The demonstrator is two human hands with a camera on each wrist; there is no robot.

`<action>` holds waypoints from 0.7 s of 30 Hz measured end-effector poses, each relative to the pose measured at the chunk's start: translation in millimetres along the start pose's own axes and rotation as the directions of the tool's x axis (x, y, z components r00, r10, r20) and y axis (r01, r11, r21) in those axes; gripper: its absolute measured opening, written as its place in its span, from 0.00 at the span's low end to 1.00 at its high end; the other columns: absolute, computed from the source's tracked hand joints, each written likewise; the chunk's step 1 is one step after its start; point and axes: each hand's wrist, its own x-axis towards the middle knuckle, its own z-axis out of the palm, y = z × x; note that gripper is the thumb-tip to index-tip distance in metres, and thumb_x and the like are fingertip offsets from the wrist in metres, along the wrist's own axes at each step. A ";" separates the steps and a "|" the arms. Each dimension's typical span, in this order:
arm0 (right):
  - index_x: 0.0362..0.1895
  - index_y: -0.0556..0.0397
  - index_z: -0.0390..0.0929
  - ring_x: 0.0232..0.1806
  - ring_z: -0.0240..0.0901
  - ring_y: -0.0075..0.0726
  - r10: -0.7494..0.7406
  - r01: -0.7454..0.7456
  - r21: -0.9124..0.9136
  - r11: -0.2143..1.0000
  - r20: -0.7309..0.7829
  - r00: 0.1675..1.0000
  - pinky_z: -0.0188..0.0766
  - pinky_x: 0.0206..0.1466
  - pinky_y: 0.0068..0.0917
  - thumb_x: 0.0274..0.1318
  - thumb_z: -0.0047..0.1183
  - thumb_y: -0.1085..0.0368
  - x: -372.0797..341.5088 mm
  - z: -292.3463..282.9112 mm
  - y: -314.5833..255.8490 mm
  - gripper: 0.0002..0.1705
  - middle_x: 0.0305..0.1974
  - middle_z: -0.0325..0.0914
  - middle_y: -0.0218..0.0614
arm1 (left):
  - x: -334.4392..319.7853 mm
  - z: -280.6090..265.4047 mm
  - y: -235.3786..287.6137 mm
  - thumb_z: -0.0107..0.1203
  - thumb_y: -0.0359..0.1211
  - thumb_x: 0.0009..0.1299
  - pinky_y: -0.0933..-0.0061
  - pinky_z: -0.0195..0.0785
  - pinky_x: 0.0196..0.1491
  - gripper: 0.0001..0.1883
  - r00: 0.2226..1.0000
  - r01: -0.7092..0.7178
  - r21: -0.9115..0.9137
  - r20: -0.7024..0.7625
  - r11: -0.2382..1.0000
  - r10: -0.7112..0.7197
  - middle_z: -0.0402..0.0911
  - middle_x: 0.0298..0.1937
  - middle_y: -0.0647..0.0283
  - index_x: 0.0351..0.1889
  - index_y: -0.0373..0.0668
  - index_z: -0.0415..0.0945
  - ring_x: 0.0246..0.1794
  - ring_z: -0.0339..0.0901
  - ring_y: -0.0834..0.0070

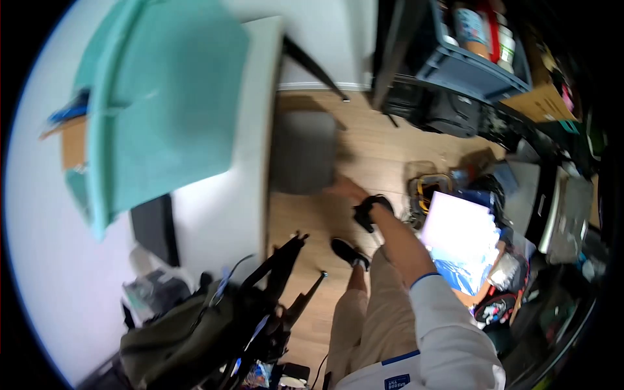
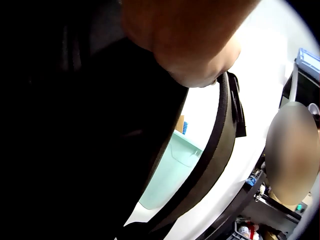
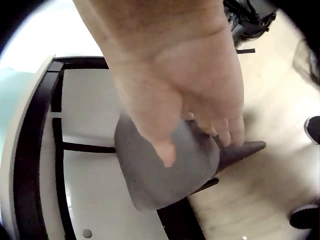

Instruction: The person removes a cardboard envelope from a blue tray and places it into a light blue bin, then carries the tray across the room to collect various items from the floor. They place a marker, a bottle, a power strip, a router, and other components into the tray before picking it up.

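Teal bin (image 1: 175, 78) far L, on white table (image 1: 208, 221). Olive/black backpack (image 1: 162, 344) lower L in head view, nr table. L hand (image 2: 192, 57) seen only in its wrist view: comes down from top, knuckles bunched at upper end of backpack strap (image 2: 216, 145); fingertips hidden, can't tell if it's grasping. Grey seat (image 1: 302, 153) mid-view, just R of table edge. R arm stretched fwd & L, R hand (image 3: 192, 90) over seat w/ palm visible, thumb pointing down, fingers loosely bent, nothing clutched; contact w/ seat unclear.
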 end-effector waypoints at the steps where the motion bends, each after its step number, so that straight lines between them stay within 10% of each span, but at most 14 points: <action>1: 0.80 0.61 0.50 0.76 0.61 0.57 0.162 -0.147 -0.133 0.980 0.115 0.980 0.59 0.78 0.45 0.53 0.70 0.46 -43.7 -36.2 -85.8 0.61 0.73 0.63 0.62 | -1.3 -6.1 -5.6 0.61 0.41 0.74 0.34 0.60 0.72 0.25 0.999 0.038 -0.012 0.024 0.999 -0.037 0.72 0.70 0.43 0.63 0.35 0.77 0.72 0.66 0.38; 3: 0.71 0.60 0.70 0.64 0.76 0.56 0.380 -0.348 -0.185 0.919 0.177 0.908 0.71 0.69 0.44 0.59 0.65 0.50 -39.4 -43.9 -64.9 0.41 0.63 0.77 0.60 | -7.9 -16.5 -16.5 0.61 0.40 0.74 0.33 0.60 0.72 0.25 0.984 0.150 -0.066 0.112 0.987 -0.142 0.72 0.70 0.43 0.63 0.34 0.76 0.73 0.66 0.38; 4: 0.63 0.61 0.77 0.58 0.81 0.56 -0.018 -0.001 -0.223 0.975 -0.082 0.996 0.75 0.63 0.44 0.62 0.63 0.50 -75.1 -46.2 -105.8 0.33 0.57 0.82 0.58 | -9.2 -21.5 -20.7 0.61 0.39 0.74 0.33 0.59 0.72 0.25 0.978 0.166 -0.066 0.139 0.984 -0.156 0.72 0.70 0.43 0.64 0.34 0.76 0.73 0.66 0.38; 6: 0.70 0.56 0.73 0.51 0.84 0.41 -0.132 0.078 -0.387 0.919 -0.114 0.985 0.78 0.56 0.36 0.65 0.64 0.54 -91.2 -53.3 -131.9 0.34 0.50 0.87 0.51 | -4.5 -29.9 -23.3 0.62 0.38 0.71 0.32 0.55 0.74 0.27 0.978 -0.029 0.003 0.206 1.000 0.027 0.72 0.71 0.45 0.65 0.33 0.75 0.75 0.63 0.39; 10: 0.58 0.61 0.80 0.49 0.85 0.45 -0.294 0.296 -0.214 0.931 0.045 0.955 0.78 0.56 0.35 0.72 0.56 0.58 -165.2 -27.8 -266.9 0.20 0.46 0.87 0.50 | -8.7 -38.3 -48.0 0.55 0.29 0.72 0.19 0.45 0.75 0.25 0.959 -0.040 -0.238 0.264 0.970 0.104 0.66 0.74 0.43 0.67 0.36 0.71 0.77 0.57 0.36; 15: 0.60 0.55 0.80 0.56 0.82 0.55 -0.493 0.587 -0.192 0.787 0.378 0.784 0.77 0.56 0.38 0.62 0.66 0.47 -271.7 59.1 -461.0 0.31 0.54 0.84 0.51 | -40.4 -59.3 -98.3 0.61 0.24 0.66 0.18 0.53 0.71 0.24 0.954 -0.019 -0.317 0.279 0.948 0.112 0.60 0.76 0.33 0.61 0.37 0.70 0.73 0.62 0.28; 16: 0.67 0.54 0.75 0.58 0.81 0.49 -0.475 0.593 -0.127 0.795 0.478 0.739 0.76 0.60 0.40 0.57 0.71 0.52 -291.5 77.5 -492.3 0.37 0.58 0.82 0.47 | -50.5 -67.0 -112.3 0.66 0.25 0.64 0.24 0.44 0.76 0.45 0.946 0.033 -0.330 0.314 0.943 0.077 0.52 0.81 0.34 0.80 0.46 0.57 0.80 0.50 0.28; 18: 0.78 0.49 0.61 0.68 0.73 0.53 -0.531 0.725 -0.120 0.678 0.601 0.597 0.68 0.71 0.41 0.53 0.72 0.58 -306.6 119.8 -509.8 0.50 0.68 0.73 0.48 | -47.8 -90.7 -136.0 0.72 0.30 0.62 0.27 0.40 0.78 0.50 0.942 0.052 -0.246 0.335 0.968 0.034 0.52 0.82 0.38 0.81 0.45 0.54 0.81 0.50 0.35; 21: 0.80 0.51 0.54 0.72 0.66 0.58 -0.553 0.737 0.023 0.676 0.677 0.486 0.65 0.73 0.45 0.55 0.69 0.63 -318.7 171.5 -535.9 0.52 0.72 0.66 0.53 | -83.7 -107.3 -165.0 0.75 0.46 0.60 0.43 0.39 0.82 0.61 0.853 0.477 -0.343 0.401 0.810 -0.332 0.48 0.85 0.44 0.84 0.41 0.44 0.84 0.45 0.44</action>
